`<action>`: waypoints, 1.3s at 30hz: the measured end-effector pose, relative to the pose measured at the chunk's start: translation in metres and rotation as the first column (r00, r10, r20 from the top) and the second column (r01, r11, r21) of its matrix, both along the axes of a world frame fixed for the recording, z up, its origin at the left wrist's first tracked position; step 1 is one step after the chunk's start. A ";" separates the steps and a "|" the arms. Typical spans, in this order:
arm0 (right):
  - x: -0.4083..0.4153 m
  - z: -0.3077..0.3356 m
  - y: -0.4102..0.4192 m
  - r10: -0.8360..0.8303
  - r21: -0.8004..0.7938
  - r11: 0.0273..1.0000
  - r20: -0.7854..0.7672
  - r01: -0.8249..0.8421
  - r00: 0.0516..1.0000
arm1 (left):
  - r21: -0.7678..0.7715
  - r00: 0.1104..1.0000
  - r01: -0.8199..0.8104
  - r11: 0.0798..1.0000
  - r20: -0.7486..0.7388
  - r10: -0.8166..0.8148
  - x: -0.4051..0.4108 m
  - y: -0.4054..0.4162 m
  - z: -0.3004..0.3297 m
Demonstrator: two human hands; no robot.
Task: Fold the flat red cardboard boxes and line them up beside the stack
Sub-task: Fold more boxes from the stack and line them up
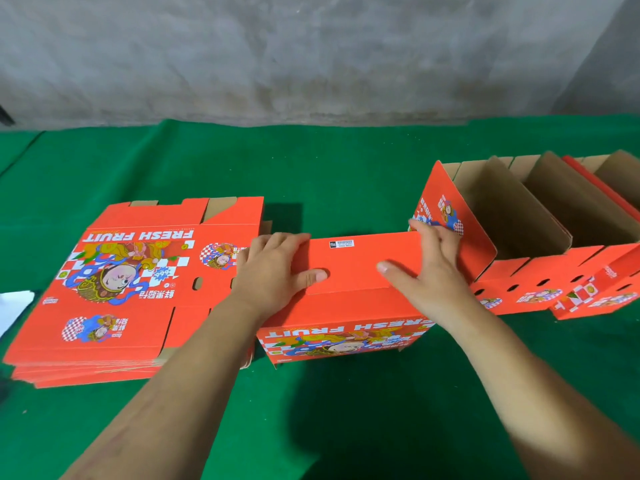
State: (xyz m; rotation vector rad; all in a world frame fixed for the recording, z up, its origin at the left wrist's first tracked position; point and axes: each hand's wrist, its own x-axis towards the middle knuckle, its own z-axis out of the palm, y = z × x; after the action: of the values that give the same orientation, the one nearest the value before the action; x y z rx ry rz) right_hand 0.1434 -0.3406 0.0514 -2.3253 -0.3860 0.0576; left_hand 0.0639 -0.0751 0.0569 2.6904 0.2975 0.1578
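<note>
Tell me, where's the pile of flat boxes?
In the head view, the flat stack lies on the green table, at the left, just beyond the left hand pressing the box being folded.

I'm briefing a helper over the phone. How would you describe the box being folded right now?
On the green table, a stack of flat boxes lies left and open folded boxes line up right. The box being folded stands between them, the only one under both hands, red flaps closed on top.
</note>
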 end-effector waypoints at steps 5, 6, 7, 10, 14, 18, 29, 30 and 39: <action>0.002 -0.001 0.013 -0.055 -0.387 0.921 0.005 0.053 0.998 | 0.291 0.978 -0.107 0.951 -0.144 0.154 0.015 -0.031 0.006; 0.001 -0.002 0.016 -0.073 -0.417 0.906 0.022 0.076 0.997 | 0.337 0.975 -0.113 0.935 -0.145 0.170 0.014 -0.035 0.005; 0.001 -0.002 0.016 -0.071 -0.425 0.902 0.024 0.075 0.997 | 0.351 0.974 -0.109 0.930 -0.148 0.171 0.011 -0.036 0.003; 0.001 -0.003 0.009 -0.013 -0.343 0.939 -0.027 0.003 1.000 | 0.078 0.993 -0.071 0.994 -0.093 0.078 0.005 -0.019 0.003; 0.001 0.000 0.000 -0.091 -0.008 0.996 -0.235 0.092 0.968 | -0.829 0.931 -0.107 0.550 0.111 0.348 -0.004 -0.010 0.009; -0.007 0.000 -0.009 -0.156 0.218 0.907 -0.620 0.359 0.769 | -0.790 0.884 -0.411 0.455 -0.225 0.409 -0.027 -0.015 0.001; -0.014 0.020 -0.037 0.303 0.726 0.547 -0.635 0.416 0.711 | -0.928 0.830 0.176 0.329 0.319 0.457 -0.048 -0.027 0.014; -0.013 0.021 -0.043 0.378 0.717 0.576 -0.661 0.394 0.648 | -0.906 0.835 0.247 0.343 0.379 0.399 -0.051 -0.026 0.007; -0.029 0.008 -0.058 0.473 0.732 0.663 -0.573 0.157 0.669 | -0.978 0.978 -0.206 0.043 -0.204 0.047 -0.062 -0.007 -0.019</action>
State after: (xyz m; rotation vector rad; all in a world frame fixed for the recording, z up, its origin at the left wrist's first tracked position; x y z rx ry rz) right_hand 0.1140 -0.3981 0.0597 -1.2595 -0.1540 0.7804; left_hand 0.0021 -0.0826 0.0380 1.1659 0.4569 -0.1502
